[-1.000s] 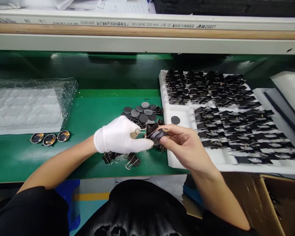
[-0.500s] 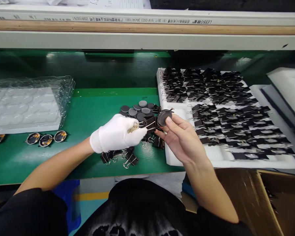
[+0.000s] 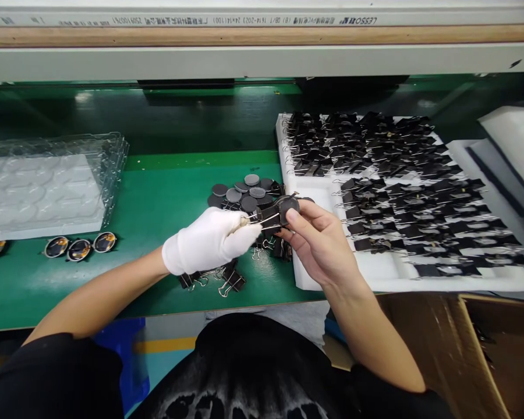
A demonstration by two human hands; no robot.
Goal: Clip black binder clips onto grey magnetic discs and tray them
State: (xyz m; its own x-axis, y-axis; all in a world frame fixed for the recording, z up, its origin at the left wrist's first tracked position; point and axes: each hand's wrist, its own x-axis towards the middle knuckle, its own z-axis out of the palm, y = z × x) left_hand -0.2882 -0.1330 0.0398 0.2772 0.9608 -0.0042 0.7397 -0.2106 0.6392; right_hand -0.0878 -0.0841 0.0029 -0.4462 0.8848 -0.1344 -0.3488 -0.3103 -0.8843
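My left hand point(image 3: 212, 240), in a white glove, pinches the wire handles of a black binder clip point(image 3: 269, 219). My bare right hand point(image 3: 327, 247) grips a dark round disc-shaped piece point(image 3: 289, 205) between thumb and fingers. The clip's jaws meet the disc's left edge; whether they have closed on it I cannot tell. Behind the hands lies a pile of grey and black discs point(image 3: 248, 203). Loose binder clips point(image 3: 232, 280) lie on the green table point(image 3: 157, 291) below my left hand, and more are partly hidden under both hands.
At the right, a white foam tray point(image 3: 312, 189) carries rows of clipped black pieces point(image 3: 371, 142). Clear plastic trays point(image 3: 48, 186) are stacked at the left, with several round amber-and-black pieces point(image 3: 78, 250) in front. A cardboard box point(image 3: 445, 349) stands below the table at right.
The disc in my right hand has shifted slightly left and turned, now overlapping the clip's jaw end. My left hand keeps its pinch on the handles. The camera view has shifted slightly.
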